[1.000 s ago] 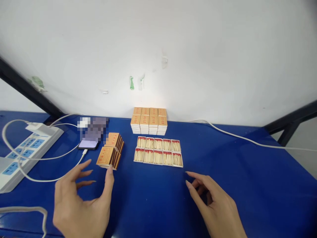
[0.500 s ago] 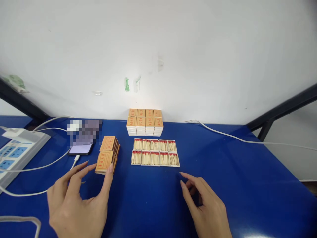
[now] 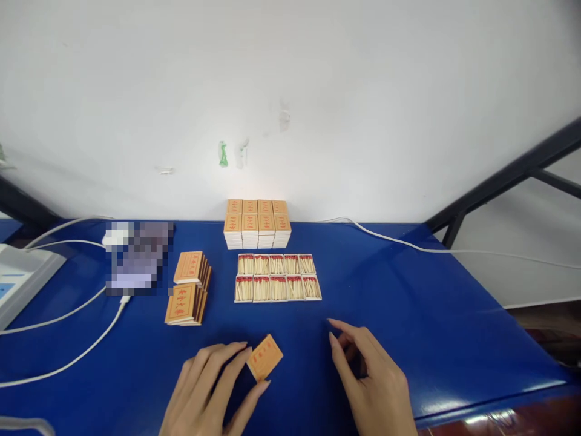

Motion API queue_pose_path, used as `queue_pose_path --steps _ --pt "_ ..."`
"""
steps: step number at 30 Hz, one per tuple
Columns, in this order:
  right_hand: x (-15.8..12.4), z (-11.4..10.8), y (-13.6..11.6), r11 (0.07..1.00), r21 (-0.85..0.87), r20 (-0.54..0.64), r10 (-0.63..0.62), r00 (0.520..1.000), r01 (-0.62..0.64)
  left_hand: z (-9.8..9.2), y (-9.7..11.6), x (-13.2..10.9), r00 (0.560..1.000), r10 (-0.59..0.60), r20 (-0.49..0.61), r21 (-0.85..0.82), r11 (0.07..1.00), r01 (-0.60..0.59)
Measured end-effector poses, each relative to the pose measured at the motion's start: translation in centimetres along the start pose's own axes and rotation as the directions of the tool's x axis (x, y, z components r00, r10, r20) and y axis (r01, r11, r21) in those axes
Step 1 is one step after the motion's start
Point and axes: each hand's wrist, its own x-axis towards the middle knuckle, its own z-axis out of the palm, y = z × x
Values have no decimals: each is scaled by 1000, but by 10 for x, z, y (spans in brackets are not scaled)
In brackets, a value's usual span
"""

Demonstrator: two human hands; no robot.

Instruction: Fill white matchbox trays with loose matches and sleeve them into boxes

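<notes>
My left hand [image 3: 211,390] pinches a flat orange matchbox sleeve [image 3: 264,357] between thumb and fingertips, low over the blue table [image 3: 408,315]. My right hand [image 3: 370,378] rests on the table to the right, fingers loosely curled, holding nothing I can see. Two leaning piles of orange sleeves [image 3: 187,287] sit at the left. Beyond the hands lie two rows of open trays of red-tipped matches [image 3: 276,277]. A block of stacked closed matchboxes [image 3: 256,224] stands against the white wall.
A blurred phone [image 3: 136,257] with a white cable [image 3: 68,357] lies at the left, beside a white power strip [image 3: 20,275]. Another white cable [image 3: 431,248] runs along the back right. A black frame strut [image 3: 499,175] rises at the right.
My left hand took one orange sleeve from the near pile and carried it right, toward the table's middle. The view shifted right. My right hand barely moved.
</notes>
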Motion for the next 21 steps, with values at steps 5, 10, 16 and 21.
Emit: queue_pose_path --steps 5,10,16,21 --pt "7 6 -5 1000 9 -26 6 1000 -6 6 -11 -3 993 33 114 100 994 -44" --pt "25 10 -2 999 26 8 -48 999 48 12 -3 6 996 36 80 51 998 -40" --pt "37 10 2 997 2 -8 -73 997 73 12 -4 5 992 16 128 -73 997 -7" --pt "35 10 0 999 3 -62 -32 998 32 11 -4 8 990 2 138 -78 997 8"
